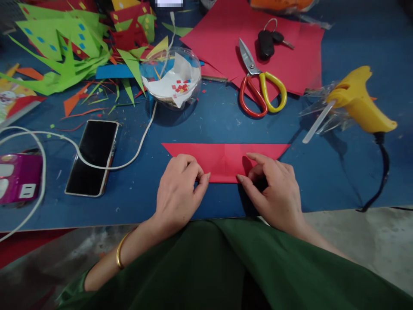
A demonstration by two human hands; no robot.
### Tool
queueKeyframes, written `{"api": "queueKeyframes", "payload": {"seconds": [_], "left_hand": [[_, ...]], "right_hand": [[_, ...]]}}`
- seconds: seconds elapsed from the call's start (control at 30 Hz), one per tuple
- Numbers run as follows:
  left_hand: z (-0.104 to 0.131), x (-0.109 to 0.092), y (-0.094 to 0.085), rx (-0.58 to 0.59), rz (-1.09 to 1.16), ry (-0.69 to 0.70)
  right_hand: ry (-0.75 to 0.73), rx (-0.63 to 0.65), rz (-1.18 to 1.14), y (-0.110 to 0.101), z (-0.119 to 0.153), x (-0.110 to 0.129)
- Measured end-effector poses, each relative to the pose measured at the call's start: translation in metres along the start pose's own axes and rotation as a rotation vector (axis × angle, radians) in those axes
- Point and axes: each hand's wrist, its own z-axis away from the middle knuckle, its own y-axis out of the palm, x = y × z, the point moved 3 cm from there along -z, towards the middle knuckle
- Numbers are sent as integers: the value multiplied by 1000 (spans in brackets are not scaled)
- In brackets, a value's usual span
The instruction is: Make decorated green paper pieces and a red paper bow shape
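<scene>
A folded piece of red paper (222, 161) lies flat in front of me, a long strip with slanted, pointed ends and a crease down its middle. My left hand (180, 187) rests on its left part, fingers curled and thumb at the lower edge. On the right part, my right hand (274, 189) has its thumb at the same edge, the index finger reaching over the paper and the other fingers bent under the palm. Both hands hold the paper against the table; the curled fingertips are partly hidden.
Beyond the paper lie red-and-yellow-handled scissors (253, 82), keys (267, 43) and red sheets (303, 60). A yellow glue gun (358, 101) is at right. Left are a phone (92, 157), white cable (142, 146), clear bowl (198, 79), purple device (24, 176) and green cutouts (67, 36).
</scene>
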Motion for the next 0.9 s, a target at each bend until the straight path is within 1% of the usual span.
{"api": "queueKeyframes", "payload": {"seconds": [0.23,0.57,0.8,0.9], "left_hand": [[-1,-1,1,18,-39,4],[3,-3,2,-16,-119,36],[5,-5,1,-54,-216,50],[5,-7,1,-99,-238,106]], "right_hand": [[2,2,2,1,0,0],[3,-14,-21,0,1,-1],[25,-9,-29,1,1,-2],[35,1,-31,2,1,-3]]}}
